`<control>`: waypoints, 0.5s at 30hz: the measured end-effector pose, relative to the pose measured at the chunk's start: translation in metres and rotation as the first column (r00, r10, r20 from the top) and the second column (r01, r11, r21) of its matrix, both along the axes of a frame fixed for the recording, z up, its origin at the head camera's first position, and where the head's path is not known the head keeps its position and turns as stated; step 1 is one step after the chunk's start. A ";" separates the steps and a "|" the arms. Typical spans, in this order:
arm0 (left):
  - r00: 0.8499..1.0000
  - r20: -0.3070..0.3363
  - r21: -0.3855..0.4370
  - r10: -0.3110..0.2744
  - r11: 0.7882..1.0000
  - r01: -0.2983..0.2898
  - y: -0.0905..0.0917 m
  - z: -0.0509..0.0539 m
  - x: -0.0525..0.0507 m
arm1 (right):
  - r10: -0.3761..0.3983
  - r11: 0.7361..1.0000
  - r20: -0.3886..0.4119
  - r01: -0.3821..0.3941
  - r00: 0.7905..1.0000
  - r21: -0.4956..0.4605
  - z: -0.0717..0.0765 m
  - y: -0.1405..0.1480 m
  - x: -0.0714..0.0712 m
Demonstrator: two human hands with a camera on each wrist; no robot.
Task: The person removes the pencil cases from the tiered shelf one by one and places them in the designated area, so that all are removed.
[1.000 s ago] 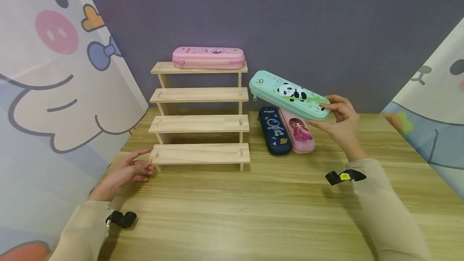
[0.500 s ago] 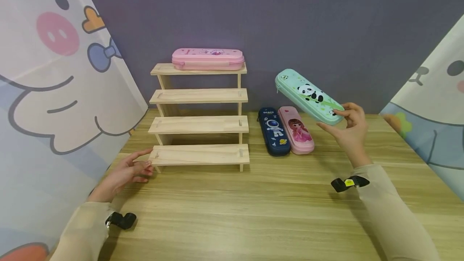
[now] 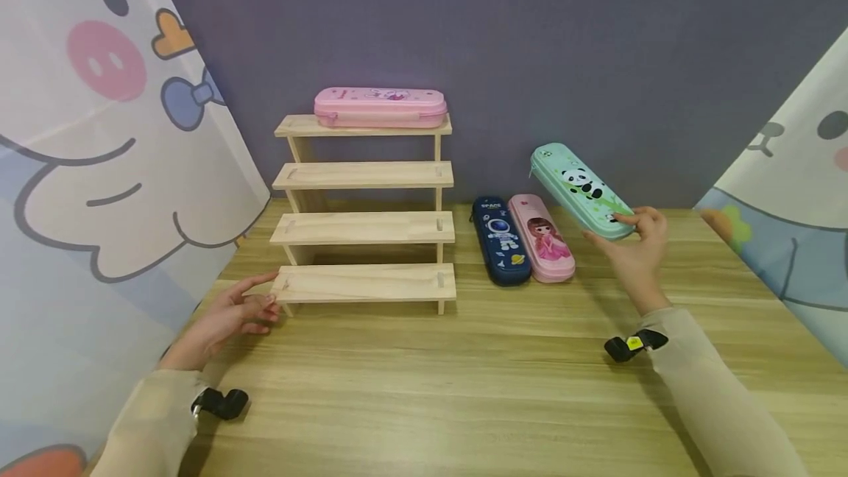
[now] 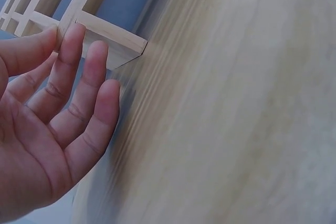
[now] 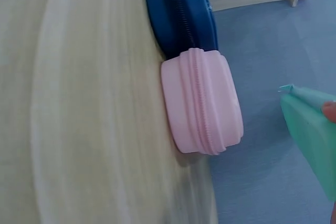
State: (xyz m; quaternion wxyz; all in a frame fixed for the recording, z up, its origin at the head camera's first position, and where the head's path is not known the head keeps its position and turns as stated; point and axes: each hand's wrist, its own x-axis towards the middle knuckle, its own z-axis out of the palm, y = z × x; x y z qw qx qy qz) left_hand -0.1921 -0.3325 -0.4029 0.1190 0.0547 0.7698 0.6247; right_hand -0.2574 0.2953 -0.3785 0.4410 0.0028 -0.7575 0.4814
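The right hand [image 3: 637, 256] pinches the near end of a mint-green panda case [image 3: 583, 190], held tilted above the table, right of the pink princess case [image 3: 542, 238]. That case lies beside a navy astronaut case [image 3: 501, 241]. At the left end of the lowest shelf of a four-step wooden rack [image 3: 364, 283], the left hand [image 3: 221, 321] pinches the board's corner between thumb and index finger, the other fingers loosely bent, as the left wrist view of the hand [image 4: 58, 114] shows. A pink case [image 3: 380, 108] lies on the top shelf. In the right wrist view the green case [image 5: 315, 140] shows partly.
A wood-grain table [image 3: 411, 381] carries the rack and the two lying cases. Behind it rises a grey-blue wall [image 3: 530, 35]. Cartoon-printed sheets stand at the left [image 3: 132, 182] and at the right [image 3: 804, 205].
The right hand has carried the green case to the right, away from the rack, then slightly lower, and the case has turned to a steeper slant. The left hand stays on the rack.
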 end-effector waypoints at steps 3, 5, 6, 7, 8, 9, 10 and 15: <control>1.000 -0.006 0.015 -0.016 1.000 0.016 0.000 0.001 -0.001 | -0.013 1.000 -0.010 0.012 1.000 -0.018 -0.002 0.000 0.000; 1.000 -0.008 0.015 -0.020 1.000 0.020 0.000 0.001 -0.001 | -0.021 1.000 -0.012 0.021 1.000 -0.020 -0.004 0.000 0.000; 1.000 -0.007 0.012 -0.018 1.000 0.018 0.000 0.001 -0.001 | -0.030 0.999 -0.009 0.030 1.000 -0.019 -0.005 -0.001 0.000; 1.000 -0.005 0.008 -0.017 1.000 0.017 0.000 0.002 -0.001 | -0.040 0.999 0.000 0.040 0.999 -0.017 -0.006 -0.001 0.001; 1.000 -0.003 0.001 -0.013 1.000 0.013 0.000 0.002 0.000 | -0.050 0.999 0.009 0.050 0.999 -0.014 -0.007 -0.001 0.001; 1.000 -0.002 -0.005 -0.011 1.000 0.011 0.000 0.002 0.000 | -0.059 0.998 0.021 0.059 0.998 -0.015 -0.008 -0.001 0.001; 1.000 0.000 -0.013 -0.005 1.000 0.005 0.001 0.002 0.000 | -0.068 0.997 0.037 0.069 0.997 -0.016 -0.009 -0.002 0.002; 1.000 -0.005 -0.017 -0.009 1.000 0.009 0.001 0.002 0.000 | -0.086 0.995 0.102 0.091 0.991 -0.043 -0.014 -0.002 0.002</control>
